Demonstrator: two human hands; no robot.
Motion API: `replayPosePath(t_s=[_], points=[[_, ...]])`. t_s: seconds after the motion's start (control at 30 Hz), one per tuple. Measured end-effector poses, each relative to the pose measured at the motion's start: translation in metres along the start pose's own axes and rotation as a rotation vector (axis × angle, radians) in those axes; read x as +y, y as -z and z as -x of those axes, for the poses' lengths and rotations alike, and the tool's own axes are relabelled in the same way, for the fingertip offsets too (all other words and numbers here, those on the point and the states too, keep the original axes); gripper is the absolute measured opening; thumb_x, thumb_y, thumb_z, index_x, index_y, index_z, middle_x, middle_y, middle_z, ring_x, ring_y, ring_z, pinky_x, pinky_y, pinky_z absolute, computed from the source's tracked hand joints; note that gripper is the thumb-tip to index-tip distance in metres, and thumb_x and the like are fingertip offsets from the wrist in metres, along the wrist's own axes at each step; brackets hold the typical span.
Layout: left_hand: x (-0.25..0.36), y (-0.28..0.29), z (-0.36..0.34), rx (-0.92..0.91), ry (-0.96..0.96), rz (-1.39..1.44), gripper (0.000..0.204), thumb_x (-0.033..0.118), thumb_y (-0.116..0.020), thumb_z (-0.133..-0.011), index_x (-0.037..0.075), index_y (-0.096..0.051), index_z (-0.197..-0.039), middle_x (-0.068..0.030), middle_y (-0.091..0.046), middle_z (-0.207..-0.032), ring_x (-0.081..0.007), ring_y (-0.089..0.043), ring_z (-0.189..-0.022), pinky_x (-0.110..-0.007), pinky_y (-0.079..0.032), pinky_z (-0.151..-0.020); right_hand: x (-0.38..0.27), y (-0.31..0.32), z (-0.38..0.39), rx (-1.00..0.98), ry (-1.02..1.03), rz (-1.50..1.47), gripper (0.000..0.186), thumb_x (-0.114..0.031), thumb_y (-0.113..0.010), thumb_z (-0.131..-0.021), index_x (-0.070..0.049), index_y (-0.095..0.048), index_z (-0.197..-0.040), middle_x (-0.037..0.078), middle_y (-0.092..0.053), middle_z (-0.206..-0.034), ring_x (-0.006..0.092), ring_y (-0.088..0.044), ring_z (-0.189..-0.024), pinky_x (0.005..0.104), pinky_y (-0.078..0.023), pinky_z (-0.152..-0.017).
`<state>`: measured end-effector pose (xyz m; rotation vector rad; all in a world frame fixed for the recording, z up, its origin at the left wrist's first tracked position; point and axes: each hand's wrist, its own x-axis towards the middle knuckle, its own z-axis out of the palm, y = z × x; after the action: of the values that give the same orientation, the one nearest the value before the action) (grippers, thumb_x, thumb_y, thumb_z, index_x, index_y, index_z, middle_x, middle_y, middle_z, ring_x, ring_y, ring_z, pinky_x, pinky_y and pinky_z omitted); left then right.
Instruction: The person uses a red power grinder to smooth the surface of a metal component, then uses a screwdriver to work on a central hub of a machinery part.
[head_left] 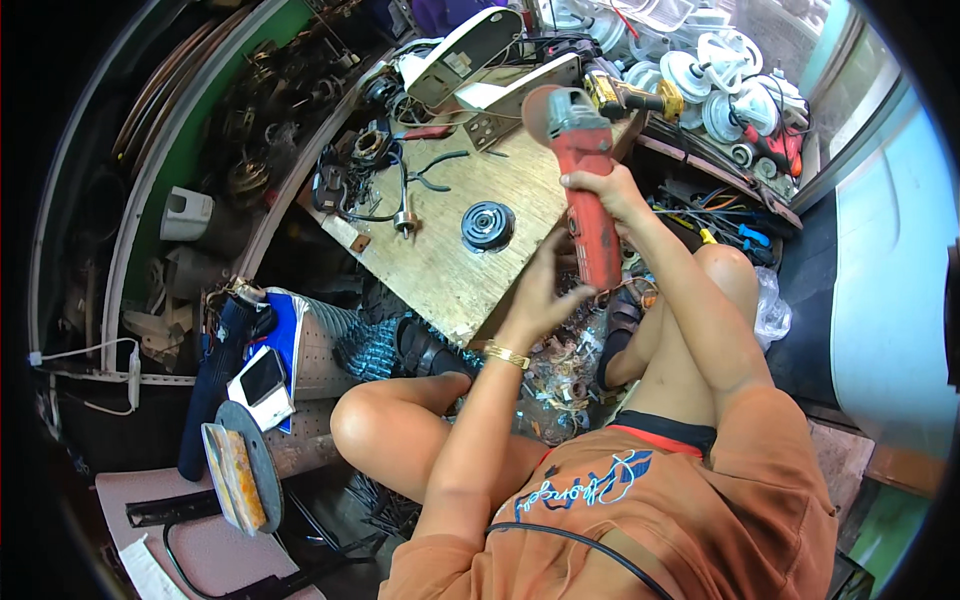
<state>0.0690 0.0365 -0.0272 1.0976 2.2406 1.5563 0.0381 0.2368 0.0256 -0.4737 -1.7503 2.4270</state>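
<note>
A red angle grinder with a grey head and a brownish disc is held up over the right side of the wooden work board. My right hand is closed around its body just below the head. Beside the grinder's rear end, my left hand has its fingers apart and holds nothing that I can see. A round dark metal part with concentric rings lies on the work board. Left of it are black-handled pliers and a small shaft with a copper-coloured winding.
A yellow and black drill rests at the board's far right, near white plastic fan parts. Scrap litters the floor between my legs. At left, a phone lies on papers beside a spool.
</note>
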Motion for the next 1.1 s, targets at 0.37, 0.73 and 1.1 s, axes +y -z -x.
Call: replayPosePath(t_s=[0.37, 0.73, 1.1], points=[[0.004, -0.043, 0.002, 0.116, -0.059, -0.054, 0.077, 0.014, -0.079, -0.086, -0.005, -0.032, -0.144, -0.0306, -0.060, -0.128, -0.0418, -0.064, -0.118, -0.044, -0.051, -0.099, -0.010, 0.021, 0.012, -0.019, -0.010, -0.134, 0.049, -0.020, -0.086, -0.075, -0.001, -0.058, -0.110, 0.009, -0.064, -0.080, 0.0206, -0.066, -0.059, 0.0388, -0.058, -0.054], [0.011, -0.085, -0.017, 0.155, 0.264, 0.475, 0.076, 0.018, -0.086, -0.082, 0.002, -0.041, -0.142, -0.0139, -0.057, -0.137, -0.0209, -0.059, -0.122, -0.038, -0.051, -0.101, 0.004, 0.019, 0.008, 0.053, 0.236, 0.259, 0.067, -0.030, -0.090, -0.078, 0.002, -0.057, -0.126, 0.009, -0.067, -0.107, 0.0160, -0.066, -0.092, 0.0318, -0.056, -0.082], [0.003, -0.068, -0.017, -0.031, 0.151, 0.940, 0.062, 0.032, -0.082, -0.086, 0.003, -0.053, -0.133, -0.0069, -0.066, -0.115, -0.0154, -0.066, -0.101, -0.031, -0.055, -0.081, 0.005, 0.043, 0.027, -0.534, -0.083, -0.216, 0.067, -0.048, -0.065, -0.099, -0.005, -0.043, -0.145, 0.018, -0.068, -0.119, 0.0264, -0.072, -0.099, 0.0427, -0.057, -0.096]])
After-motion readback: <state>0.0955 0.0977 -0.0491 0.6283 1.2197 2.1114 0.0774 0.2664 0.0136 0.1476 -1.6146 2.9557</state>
